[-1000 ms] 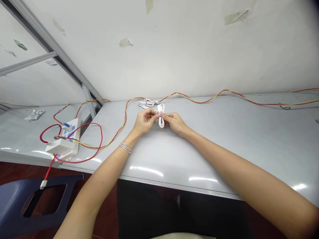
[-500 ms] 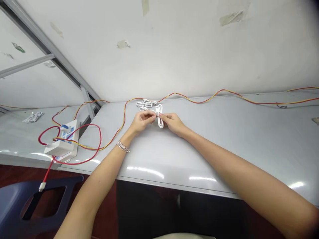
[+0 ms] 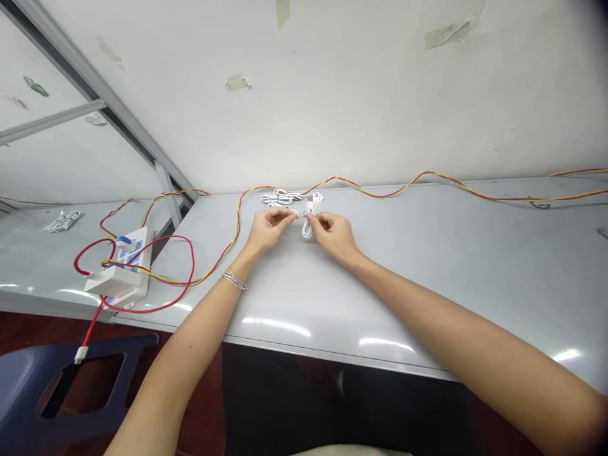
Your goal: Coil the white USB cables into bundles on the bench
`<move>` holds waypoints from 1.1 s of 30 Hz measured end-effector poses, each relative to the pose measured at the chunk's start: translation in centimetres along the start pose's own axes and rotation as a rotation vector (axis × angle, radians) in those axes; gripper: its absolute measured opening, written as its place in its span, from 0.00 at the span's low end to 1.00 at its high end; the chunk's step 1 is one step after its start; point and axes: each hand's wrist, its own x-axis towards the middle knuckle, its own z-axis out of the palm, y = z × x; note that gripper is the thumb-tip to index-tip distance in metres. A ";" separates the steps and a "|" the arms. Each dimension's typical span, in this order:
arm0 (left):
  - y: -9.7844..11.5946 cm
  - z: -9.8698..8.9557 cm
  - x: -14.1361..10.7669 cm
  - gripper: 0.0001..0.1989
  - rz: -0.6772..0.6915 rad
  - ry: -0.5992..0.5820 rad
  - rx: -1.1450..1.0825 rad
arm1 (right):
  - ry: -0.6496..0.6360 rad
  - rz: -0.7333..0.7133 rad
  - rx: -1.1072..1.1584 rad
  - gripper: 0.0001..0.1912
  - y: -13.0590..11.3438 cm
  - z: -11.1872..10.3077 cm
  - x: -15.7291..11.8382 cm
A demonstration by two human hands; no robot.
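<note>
A white cable bundle (image 3: 308,227), folded into loops with a USB plug at its top, hangs from the pinched fingers of my right hand (image 3: 334,235). Just to its left, my left hand (image 3: 268,229) has its thumb and forefinger pressed together; what they hold, if anything, is too small to make out. A small gap separates the fingertips of the two hands. Behind my left hand, more white coiled cable (image 3: 281,197) lies on the grey table (image 3: 294,285) near the wall.
At the left, a white power strip (image 3: 142,244) carries plugs and a looping red cable (image 3: 192,259). A red-yellow wire (image 3: 394,193) runs along the wall. Another white cable bundle (image 3: 64,221) lies far left. A blue chair (image 3: 28,380) stands below the table edge.
My hands have moved slightly apart. The held cable bundle has tilted, its top leaning right, and has come away from my left fingertips.
</note>
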 end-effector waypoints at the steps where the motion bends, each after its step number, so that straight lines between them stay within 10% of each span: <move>1: -0.1 -0.3 0.1 0.12 -0.010 0.046 0.079 | 0.064 0.002 -0.037 0.25 0.0 0.0 0.0; 8: -1.1 -1.8 0.6 0.22 -0.143 0.164 0.548 | 0.033 0.063 -0.215 0.26 0.6 0.0 0.2; 16: -1.3 -1.2 -0.3 0.23 0.005 0.064 1.027 | 0.064 0.251 -0.077 0.28 0.4 -0.4 0.9; 33: -0.5 -0.8 -0.4 0.11 0.050 -0.033 0.957 | -0.120 0.076 -0.397 0.07 0.0 -0.2 0.2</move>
